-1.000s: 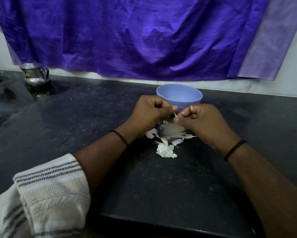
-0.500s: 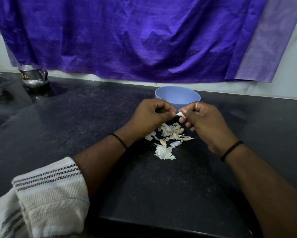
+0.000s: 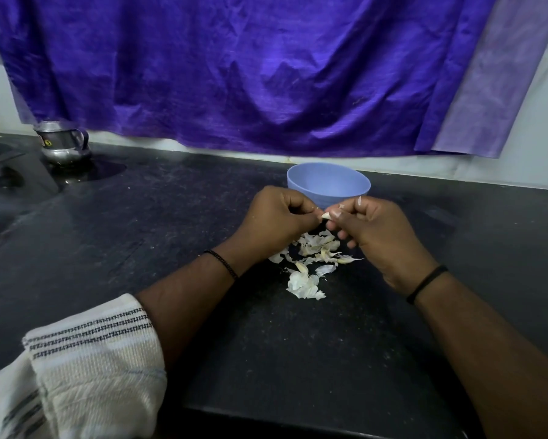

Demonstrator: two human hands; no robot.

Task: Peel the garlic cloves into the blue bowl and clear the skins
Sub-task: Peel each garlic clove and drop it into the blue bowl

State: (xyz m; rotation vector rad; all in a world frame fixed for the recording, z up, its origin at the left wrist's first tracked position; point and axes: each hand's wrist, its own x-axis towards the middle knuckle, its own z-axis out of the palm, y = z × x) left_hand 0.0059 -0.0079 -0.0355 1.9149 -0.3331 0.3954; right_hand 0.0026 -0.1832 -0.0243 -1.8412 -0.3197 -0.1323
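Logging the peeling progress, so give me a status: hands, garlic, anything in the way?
Left hand and right hand both pinch one garlic clove. Blue bowl just behind. Skins piled underneath, not cleared.

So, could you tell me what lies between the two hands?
In the head view, a garlic clove, pinched by left hand and right hand.

A dark, speckled desk [image 3: 298, 359] carries everything. A blue bowl [image 3: 328, 185] stands on it just beyond the hands. Pale garlic skins [image 3: 310, 264] lie scattered on it below and between the hands. A metal jug [image 3: 64, 144] stands far off to the left, at the back edge.
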